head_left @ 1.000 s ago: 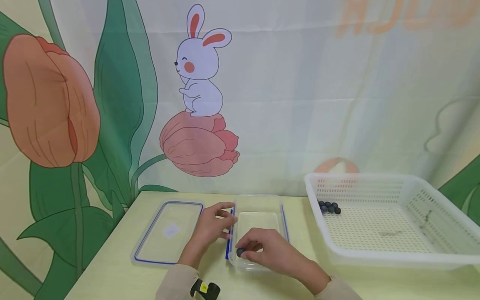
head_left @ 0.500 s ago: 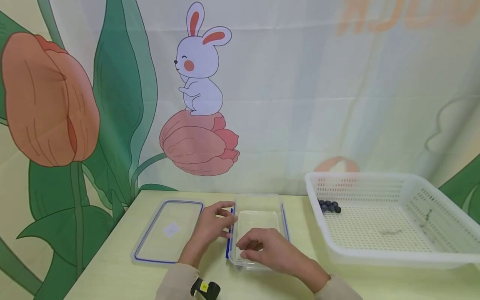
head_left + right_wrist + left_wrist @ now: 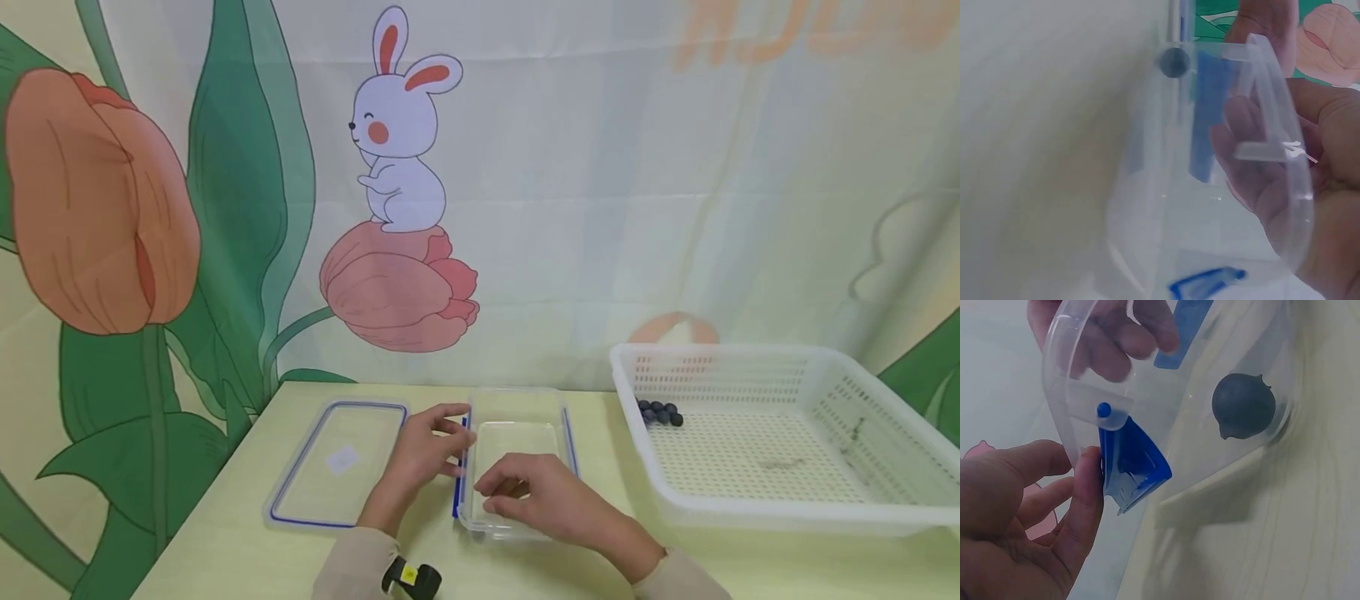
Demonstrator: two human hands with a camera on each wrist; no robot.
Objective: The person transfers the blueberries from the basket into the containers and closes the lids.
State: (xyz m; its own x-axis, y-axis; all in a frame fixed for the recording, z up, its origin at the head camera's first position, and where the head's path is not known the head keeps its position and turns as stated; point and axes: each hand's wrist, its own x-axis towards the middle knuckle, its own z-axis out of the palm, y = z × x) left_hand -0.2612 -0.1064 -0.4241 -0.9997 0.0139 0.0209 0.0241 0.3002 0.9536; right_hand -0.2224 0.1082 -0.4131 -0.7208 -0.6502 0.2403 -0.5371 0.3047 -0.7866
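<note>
My left hand [image 3: 426, 446] rests its fingertips against the left side of a clear plastic food container [image 3: 517, 412]. In the left wrist view, fingers [image 3: 1087, 494] touch the rim beside a blue clip [image 3: 1132, 462]. A single blueberry [image 3: 1244, 406] lies at the bottom of the container, in the near left corner; it shows in the right wrist view as a dark ball [image 3: 1174, 62]. Over the container's near end hangs my right hand [image 3: 543, 500], fingers loosely bent, thumb and forefinger apart with nothing between them.
Left of the container lies its clear lid [image 3: 300, 508] with a blue seal and a small white label [image 3: 342, 460]. A white perforated basket [image 3: 757, 508] stands at the right, several blueberries [image 3: 660, 412] in its far left corner. A printed curtain [image 3: 570, 208] hangs behind the table.
The blueberry pinched by my right hand a second ago has been let go into the container. That hand has stayed nearly in place, shifting slightly right. My left hand has not moved.
</note>
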